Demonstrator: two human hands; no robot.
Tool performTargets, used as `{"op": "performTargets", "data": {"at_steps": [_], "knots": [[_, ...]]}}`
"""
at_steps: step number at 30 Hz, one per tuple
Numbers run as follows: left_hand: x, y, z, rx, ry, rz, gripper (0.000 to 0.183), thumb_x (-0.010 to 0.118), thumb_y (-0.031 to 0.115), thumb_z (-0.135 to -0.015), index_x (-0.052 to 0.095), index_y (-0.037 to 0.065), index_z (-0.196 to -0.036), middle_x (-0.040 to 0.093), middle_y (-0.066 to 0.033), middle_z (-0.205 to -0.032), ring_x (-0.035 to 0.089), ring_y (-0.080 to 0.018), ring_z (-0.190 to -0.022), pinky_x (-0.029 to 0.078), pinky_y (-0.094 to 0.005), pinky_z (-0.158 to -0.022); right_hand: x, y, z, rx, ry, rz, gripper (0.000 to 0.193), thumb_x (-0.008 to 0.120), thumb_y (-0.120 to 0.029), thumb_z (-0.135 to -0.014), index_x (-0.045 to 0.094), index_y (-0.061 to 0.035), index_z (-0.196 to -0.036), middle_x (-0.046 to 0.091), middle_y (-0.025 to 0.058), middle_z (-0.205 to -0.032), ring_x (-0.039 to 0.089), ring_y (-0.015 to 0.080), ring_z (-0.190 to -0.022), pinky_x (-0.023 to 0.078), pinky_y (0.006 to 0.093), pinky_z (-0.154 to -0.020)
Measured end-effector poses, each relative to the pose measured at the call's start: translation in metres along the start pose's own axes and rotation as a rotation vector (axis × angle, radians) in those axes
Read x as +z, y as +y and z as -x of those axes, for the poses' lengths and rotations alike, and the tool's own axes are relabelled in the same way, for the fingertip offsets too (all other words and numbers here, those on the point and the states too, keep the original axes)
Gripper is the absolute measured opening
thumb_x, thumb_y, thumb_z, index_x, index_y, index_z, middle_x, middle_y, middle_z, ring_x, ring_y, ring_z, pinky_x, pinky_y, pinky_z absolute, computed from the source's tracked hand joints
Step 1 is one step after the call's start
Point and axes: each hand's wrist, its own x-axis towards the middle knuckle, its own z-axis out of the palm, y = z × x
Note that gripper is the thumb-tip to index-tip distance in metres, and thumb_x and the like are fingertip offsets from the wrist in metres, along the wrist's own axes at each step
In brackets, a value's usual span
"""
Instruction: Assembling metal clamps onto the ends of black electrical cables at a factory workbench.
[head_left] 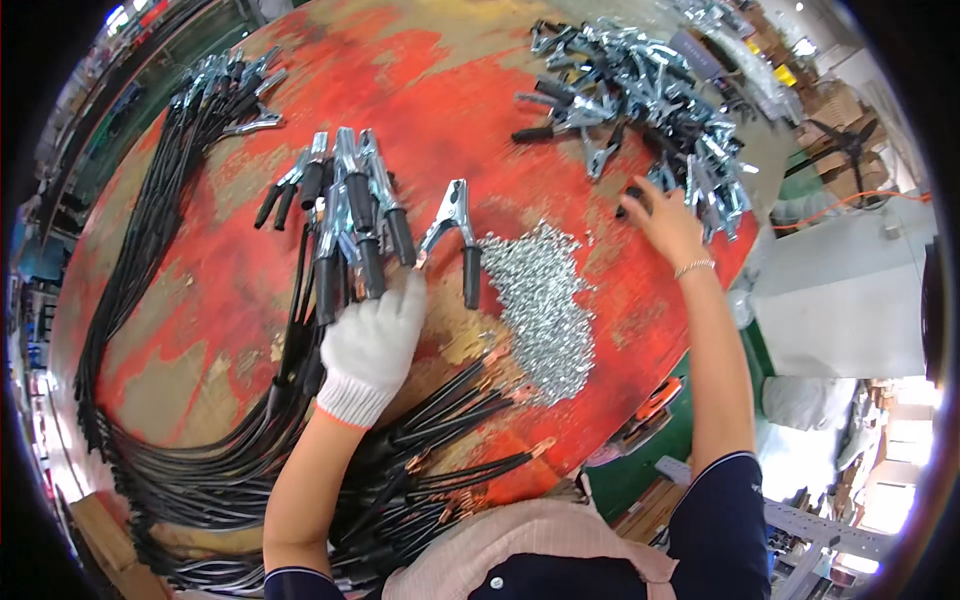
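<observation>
My left hand [372, 340], in a white knit glove, is closed with a copper cable lug [421, 260] at its fingertips. The lug meets one handle of a silver clamp [452, 208] lying on the table. Just beyond the glove lies a bunch of silver clamps with black grips [357, 195], with black cables running from it. My bare right hand [668, 228], with a bracelet at the wrist, reaches to the edge of the large clamp pile [640, 85]. Its fingers close around a black clamp grip [630, 203]; the rest of that clamp is partly hidden.
A heap of small silver fasteners [545, 315] lies mid-table. Finished-looking cables with clamps [160, 200] curve along the left of the worn red round table [450, 110]. Copper-ended cables [450, 400] lie near my body. A fan [850, 140] stands beyond the right edge.
</observation>
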Motion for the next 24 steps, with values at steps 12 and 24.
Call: {"op": "performTargets", "data": {"at_steps": [12,24], "knots": [[-0.002,-0.003,-0.005,0.008,-0.041,-0.065,0.016,0.062,0.021,-0.082,0.062,0.013,-0.096,0.063,-0.0025,-0.080,0.065,-0.0217,-0.065,0.053,-0.0367,-0.056,-0.023,0.024,0.013,-0.036,-0.153,-1.037,0.053,0.058,-0.038,-0.091,0.043,-0.0162,-0.137,0.061,0.0140,-0.118,0.066,0.0245,-0.093,0.053,0.0393,-0.082],[-0.037,0.053,0.008,0.201,-0.332,0.270,0.024,0.066,0.033,-0.086,0.066,0.009,-0.088,0.068,-0.0130,-0.083,0.067,-0.0278,-0.072,0.053,-0.0405,-0.061,-0.011,-0.055,0.198,-0.268,0.044,-2.170,0.096,0.078,-0.038,-0.080,0.015,-0.0241,-0.151,0.047,0.0146,-0.135,0.053,0.0436,-0.123,0.043,0.0563,-0.104]]}}
